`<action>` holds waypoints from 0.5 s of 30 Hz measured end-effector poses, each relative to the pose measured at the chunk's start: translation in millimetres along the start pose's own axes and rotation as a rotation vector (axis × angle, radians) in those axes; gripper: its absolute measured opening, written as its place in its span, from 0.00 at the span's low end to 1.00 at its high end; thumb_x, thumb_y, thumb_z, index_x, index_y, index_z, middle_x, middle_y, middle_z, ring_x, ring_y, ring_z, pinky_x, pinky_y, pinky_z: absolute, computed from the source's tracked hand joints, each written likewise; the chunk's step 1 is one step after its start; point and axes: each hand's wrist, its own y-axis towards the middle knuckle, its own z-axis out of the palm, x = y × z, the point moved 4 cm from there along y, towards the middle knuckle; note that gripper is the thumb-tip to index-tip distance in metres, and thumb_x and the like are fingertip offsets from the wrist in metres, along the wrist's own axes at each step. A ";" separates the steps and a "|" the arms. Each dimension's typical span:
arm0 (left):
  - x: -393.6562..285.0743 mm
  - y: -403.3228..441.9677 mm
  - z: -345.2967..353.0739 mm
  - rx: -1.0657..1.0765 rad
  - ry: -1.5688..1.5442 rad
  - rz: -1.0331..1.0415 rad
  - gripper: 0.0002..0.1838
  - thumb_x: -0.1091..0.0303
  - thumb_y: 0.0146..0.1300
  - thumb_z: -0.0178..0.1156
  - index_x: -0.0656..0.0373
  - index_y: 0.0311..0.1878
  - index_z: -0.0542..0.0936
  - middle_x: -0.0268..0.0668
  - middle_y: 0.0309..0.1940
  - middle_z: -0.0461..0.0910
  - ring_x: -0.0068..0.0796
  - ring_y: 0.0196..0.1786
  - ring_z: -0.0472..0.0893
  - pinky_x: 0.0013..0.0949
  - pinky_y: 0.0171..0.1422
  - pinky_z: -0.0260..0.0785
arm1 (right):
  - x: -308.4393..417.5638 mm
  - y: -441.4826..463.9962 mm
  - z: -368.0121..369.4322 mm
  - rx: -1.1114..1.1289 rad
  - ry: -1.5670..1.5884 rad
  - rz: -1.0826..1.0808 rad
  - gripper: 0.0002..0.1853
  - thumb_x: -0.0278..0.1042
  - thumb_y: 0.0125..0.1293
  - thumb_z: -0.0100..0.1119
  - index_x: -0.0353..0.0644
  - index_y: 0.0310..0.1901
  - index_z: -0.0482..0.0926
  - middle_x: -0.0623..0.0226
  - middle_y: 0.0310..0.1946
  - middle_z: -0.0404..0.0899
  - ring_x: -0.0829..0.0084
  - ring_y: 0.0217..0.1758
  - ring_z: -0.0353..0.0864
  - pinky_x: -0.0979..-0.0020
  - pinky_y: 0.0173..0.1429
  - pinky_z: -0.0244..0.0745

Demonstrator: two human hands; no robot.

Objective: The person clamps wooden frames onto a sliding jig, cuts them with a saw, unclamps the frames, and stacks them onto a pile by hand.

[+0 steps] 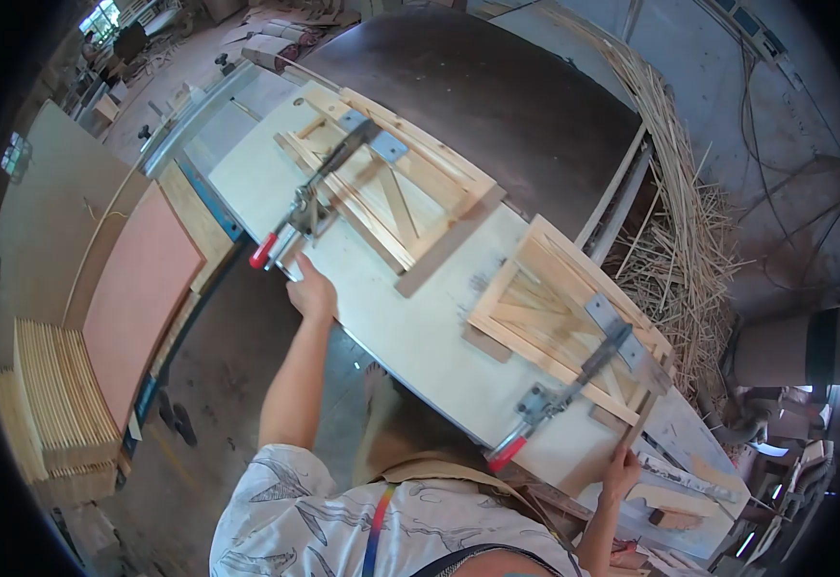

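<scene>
A pale plywood board (pixel 401 327) lies slantwise in front of me, bearing two wooden frames with diagonal braces. One frame (pixel 473 183) sits at the upper left, the other frame (pixel 509 322) at the lower right. Across each reaches a metal toggle clamp, the left clamp (pixel 302 204) and the right clamp (pixel 535 404), both with red handles. My left hand (pixel 314 293) grips the board's near edge just below the left clamp's handle. At the board's right end my right hand (pixel 619 473) holds its edge beside a wooden strip; some fingers are hidden.
Behind the board spreads a dark tabletop (pixel 478 96). Thin wood offcuts (pixel 680 250) are heaped at the right. On the left stand a pink panel (pixel 141 298) and stacked wooden strips (pixel 64 394). A metal rail (pixel 194 115) runs past the board's far left end.
</scene>
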 end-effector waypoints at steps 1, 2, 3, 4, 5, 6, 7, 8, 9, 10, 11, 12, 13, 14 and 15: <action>5.0 3.4 3.6 0.018 0.030 0.010 0.51 0.29 0.75 0.52 0.88 0.47 0.82 0.75 0.48 0.84 0.69 0.57 0.84 0.55 0.65 0.74 | -3.2 1.7 -4.1 -0.009 -0.003 0.000 0.24 0.46 0.77 0.60 0.27 0.36 0.85 0.56 0.24 0.84 0.69 0.29 0.80 0.63 0.38 0.73; 8.3 5.8 6.3 0.023 0.044 0.024 0.53 0.28 0.74 0.51 0.89 0.47 0.82 0.76 0.49 0.83 0.70 0.59 0.83 0.55 0.66 0.73 | -3.8 5.2 -6.5 0.029 0.028 -0.029 0.23 0.45 0.77 0.61 0.27 0.37 0.86 0.57 0.24 0.84 0.71 0.29 0.78 0.64 0.38 0.73; 10.8 8.8 6.9 0.025 0.065 0.039 0.54 0.28 0.74 0.50 0.89 0.48 0.82 0.77 0.50 0.82 0.70 0.60 0.83 0.55 0.67 0.73 | -2.3 7.8 -7.2 0.074 0.057 -0.055 0.22 0.43 0.77 0.61 0.26 0.38 0.86 0.58 0.24 0.84 0.74 0.29 0.77 0.64 0.37 0.72; 16.0 12.1 10.5 0.024 0.067 0.053 0.54 0.27 0.74 0.49 0.90 0.48 0.82 0.78 0.50 0.82 0.70 0.60 0.83 0.55 0.68 0.73 | 1.6 8.4 -8.1 0.075 0.080 -0.074 0.22 0.43 0.76 0.62 0.26 0.39 0.86 0.58 0.24 0.84 0.74 0.28 0.76 0.64 0.36 0.71; 19.3 16.0 11.7 0.019 0.073 0.066 0.54 0.27 0.74 0.49 0.90 0.48 0.82 0.79 0.50 0.82 0.70 0.61 0.83 0.54 0.68 0.73 | 1.2 8.7 -9.8 0.072 0.077 -0.075 0.22 0.43 0.76 0.62 0.26 0.39 0.86 0.58 0.24 0.84 0.74 0.28 0.76 0.64 0.36 0.71; 20.4 18.0 12.7 0.082 0.110 -0.001 0.55 0.28 0.75 0.48 0.90 0.56 0.78 0.76 0.57 0.80 0.68 0.65 0.81 0.54 0.70 0.72 | -0.9 10.5 -9.5 0.106 0.106 -0.092 0.23 0.44 0.76 0.63 0.26 0.38 0.86 0.57 0.24 0.84 0.73 0.28 0.76 0.64 0.36 0.71; 19.3 15.4 10.2 0.081 0.106 -0.003 0.55 0.28 0.75 0.48 0.90 0.56 0.78 0.76 0.57 0.80 0.68 0.65 0.81 0.54 0.70 0.72 | -4.0 11.1 -9.9 0.141 0.137 -0.110 0.23 0.45 0.75 0.64 0.25 0.37 0.86 0.57 0.23 0.83 0.72 0.27 0.76 0.64 0.36 0.71; 18.0 9.5 8.0 0.095 0.103 -0.020 0.54 0.28 0.76 0.47 0.88 0.62 0.74 0.74 0.61 0.79 0.67 0.68 0.79 0.53 0.70 0.72 | -7.4 12.7 -13.0 0.138 0.140 -0.115 0.23 0.45 0.75 0.64 0.25 0.37 0.86 0.57 0.23 0.83 0.72 0.27 0.76 0.64 0.36 0.71; 17.7 1.0 2.9 0.108 0.095 -0.035 0.54 0.28 0.76 0.46 0.85 0.69 0.71 0.71 0.66 0.77 0.66 0.71 0.77 0.53 0.71 0.72 | -8.3 15.8 -14.2 0.172 0.103 -0.164 0.24 0.46 0.75 0.65 0.26 0.36 0.86 0.56 0.22 0.82 0.71 0.27 0.75 0.63 0.36 0.71; 24.1 -8.1 -0.3 0.152 0.104 -0.059 0.47 0.32 0.78 0.49 0.73 0.77 0.67 0.60 0.73 0.74 0.57 0.74 0.76 0.50 0.72 0.72 | -7.7 19.4 -12.6 0.204 0.070 -0.212 0.24 0.47 0.75 0.66 0.27 0.36 0.87 0.56 0.21 0.81 0.70 0.26 0.75 0.63 0.36 0.71; 39.1 -28.2 -6.4 0.147 0.093 -0.058 0.47 0.32 0.78 0.49 0.73 0.77 0.67 0.60 0.73 0.74 0.57 0.74 0.76 0.50 0.72 0.72 | -11.0 21.9 -14.6 0.201 0.076 -0.222 0.24 0.47 0.75 0.66 0.27 0.36 0.87 0.56 0.21 0.81 0.70 0.26 0.75 0.63 0.36 0.71; 60.4 -52.8 -7.3 0.260 -0.086 0.053 0.42 0.36 0.80 0.50 0.68 0.76 0.70 0.54 0.66 0.79 0.50 0.65 0.81 0.46 0.65 0.76 | -13.8 23.3 -15.6 0.213 0.125 -0.281 0.24 0.48 0.75 0.66 0.27 0.35 0.86 0.56 0.20 0.79 0.72 0.25 0.72 0.63 0.34 0.69; 77.5 -84.8 -16.1 0.370 -0.266 0.168 0.36 0.39 0.81 0.51 0.63 0.75 0.72 0.47 0.58 0.84 0.42 0.56 0.86 0.43 0.58 0.80 | -16.9 25.7 -17.2 0.225 0.175 -0.341 0.25 0.48 0.75 0.66 0.28 0.34 0.86 0.56 0.18 0.77 0.74 0.24 0.70 0.63 0.32 0.66; 96.9 -131.6 -32.6 0.412 -0.326 0.151 0.32 0.42 0.83 0.51 0.60 0.73 0.74 0.40 0.49 0.82 0.34 0.46 0.83 0.38 0.49 0.78 | -21.4 26.2 -19.6 0.254 0.211 -0.379 0.24 0.47 0.76 0.66 0.28 0.34 0.86 0.57 0.19 0.78 0.74 0.24 0.70 0.62 0.31 0.66; 117.5 -189.5 -48.4 0.455 -0.387 0.137 0.27 0.45 0.84 0.51 0.57 0.71 0.75 0.34 0.39 0.81 0.26 0.36 0.81 0.34 0.39 0.77 | -26.7 28.7 -23.8 0.281 0.249 -0.418 0.23 0.47 0.76 0.66 0.29 0.35 0.86 0.57 0.20 0.79 0.74 0.24 0.70 0.62 0.31 0.65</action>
